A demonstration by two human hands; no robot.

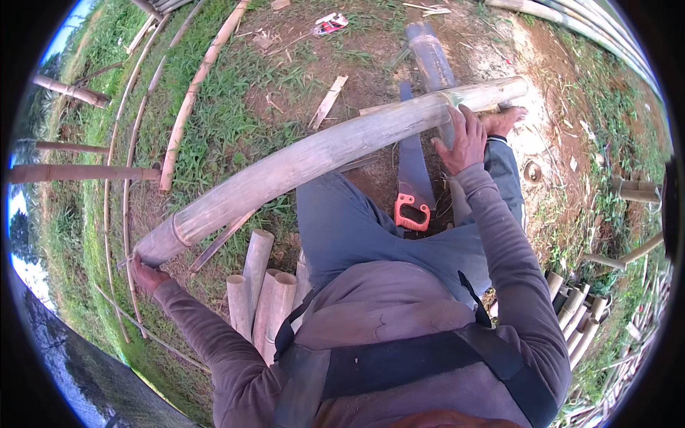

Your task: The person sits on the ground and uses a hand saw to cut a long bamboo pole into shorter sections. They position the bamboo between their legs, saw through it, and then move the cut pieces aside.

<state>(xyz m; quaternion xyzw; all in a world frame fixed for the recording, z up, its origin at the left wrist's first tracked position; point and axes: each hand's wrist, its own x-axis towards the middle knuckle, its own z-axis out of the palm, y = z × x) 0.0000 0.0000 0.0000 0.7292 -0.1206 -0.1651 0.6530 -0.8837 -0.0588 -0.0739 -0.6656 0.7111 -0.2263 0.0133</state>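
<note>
Black harness (399,365), arms (510,250) wide, hands (467,143) on bamboo (285,167)

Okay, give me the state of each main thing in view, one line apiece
Bamboo pole: slanting over the saw
Left hand: at the pole's left end, grip partly hidden
Right hand: touching the pole, thumb spread
Saw: untouched, blade partly covered
Gray bamboo: crossed by the pole
Left bamboo pieces: bunched together
Right bamboo pieces: piled

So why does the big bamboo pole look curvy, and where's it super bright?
In the head view, the fisheye lens probably bows the bamboo pole; there too, strong light washes out the ground beside the bare foot, while the handsaw sits in shade.
</note>
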